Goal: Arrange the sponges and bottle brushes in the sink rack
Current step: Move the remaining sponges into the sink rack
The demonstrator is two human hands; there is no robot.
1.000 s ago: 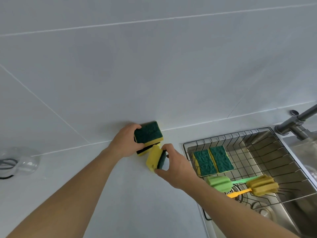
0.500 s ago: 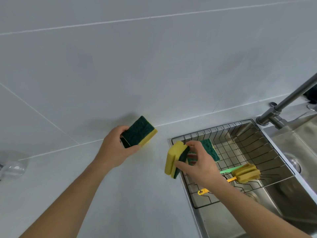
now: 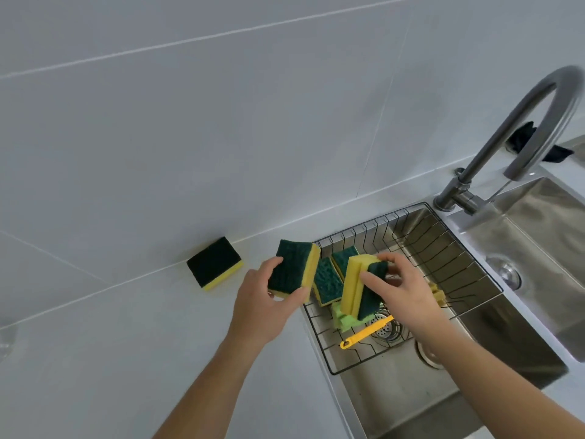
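Yellow-and-green sponges fill both your hands: your left hand (image 3: pixel 269 299) grips one sponge (image 3: pixel 296 267) at the sink rack (image 3: pixel 443 258) edge, your right hand (image 3: pixel 403 288) clasps another sponge (image 3: pixel 361 285) over it. A third sponge (image 3: pixel 214 263) lies on the table (image 3: pixel 126 343).

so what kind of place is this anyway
Most likely a home kitchen, at the sink. A steel sink with a curved tap is set into a pale counter below a tiled wall, and a wire rack in it holds sponges.
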